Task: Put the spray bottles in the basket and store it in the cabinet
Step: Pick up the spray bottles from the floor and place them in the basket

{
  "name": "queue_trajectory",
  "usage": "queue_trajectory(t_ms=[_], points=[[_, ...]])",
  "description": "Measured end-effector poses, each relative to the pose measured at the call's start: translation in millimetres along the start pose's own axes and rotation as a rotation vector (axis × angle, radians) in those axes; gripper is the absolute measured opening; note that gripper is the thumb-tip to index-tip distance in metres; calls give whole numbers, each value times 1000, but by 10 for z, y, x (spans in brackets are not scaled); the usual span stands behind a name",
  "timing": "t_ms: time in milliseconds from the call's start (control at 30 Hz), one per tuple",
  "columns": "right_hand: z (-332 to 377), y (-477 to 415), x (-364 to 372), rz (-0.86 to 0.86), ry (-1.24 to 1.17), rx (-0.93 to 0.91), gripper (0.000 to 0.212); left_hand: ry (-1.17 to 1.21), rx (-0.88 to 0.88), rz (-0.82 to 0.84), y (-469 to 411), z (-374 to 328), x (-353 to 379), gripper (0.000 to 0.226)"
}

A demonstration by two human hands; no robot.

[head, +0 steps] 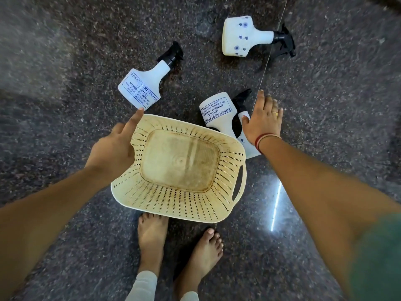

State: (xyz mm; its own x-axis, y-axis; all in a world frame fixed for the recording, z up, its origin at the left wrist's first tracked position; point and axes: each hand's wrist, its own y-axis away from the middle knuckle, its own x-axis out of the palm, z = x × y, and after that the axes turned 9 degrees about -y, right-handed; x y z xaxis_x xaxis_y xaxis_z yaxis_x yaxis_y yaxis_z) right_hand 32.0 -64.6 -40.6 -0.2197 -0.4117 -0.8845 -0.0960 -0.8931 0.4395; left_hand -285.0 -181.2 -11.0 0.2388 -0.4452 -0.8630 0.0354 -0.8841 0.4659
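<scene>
A cream perforated basket (225, 183) hangs above the dark granite floor, and my left hand (112, 148) grips its left rim. It holds nothing. White spray bottles with black trigger heads lie on the floor beyond it: a labelled one (143, 83) at upper left, a flower-patterned one (243, 36) at the top, and a labelled one (217, 111) just past the basket. My right hand (263, 118) reaches down with spread fingers over a further white bottle (247, 144) beside the labelled one; most of that bottle is hidden beneath the hand. I cannot tell whether the hand touches it.
My bare feet (152, 237) stand on the speckled granite floor (86, 40) directly below the basket. A thin seam line (271, 53) crosses the floor by the patterned bottle. A bright light reflection (275, 207) shows on the floor at right.
</scene>
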Motion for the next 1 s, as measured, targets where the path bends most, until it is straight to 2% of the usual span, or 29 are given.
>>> queue_trajectory(t_ms=[100,167,267,433,600,733,900,1000], points=[[33,-117,72,168,54,112,79,-2,-3,-2,7,5,17,93],[50,-144,130,296,136,173,75,-5,-6,-8,7,8,21,93],[55,-146,209,339,184,216,63,-2,-8,-20,17,-7,26,92],[10,-82,139,253,108,248,38,2,-18,-32,27,-26,43,92],[10,-25,-128,79,130,130,36,14,-37,-30,47,-58,44,92],[193,107,-393,-76,57,18,36,7,-53,-38,57,-86,53,91],[686,522,-775,-315,-87,-251,38,-4,-56,-58,17,-144,64,87],[986,920,-887,-416,-339,-483,37,-27,-48,-35,0,-213,84,87]])
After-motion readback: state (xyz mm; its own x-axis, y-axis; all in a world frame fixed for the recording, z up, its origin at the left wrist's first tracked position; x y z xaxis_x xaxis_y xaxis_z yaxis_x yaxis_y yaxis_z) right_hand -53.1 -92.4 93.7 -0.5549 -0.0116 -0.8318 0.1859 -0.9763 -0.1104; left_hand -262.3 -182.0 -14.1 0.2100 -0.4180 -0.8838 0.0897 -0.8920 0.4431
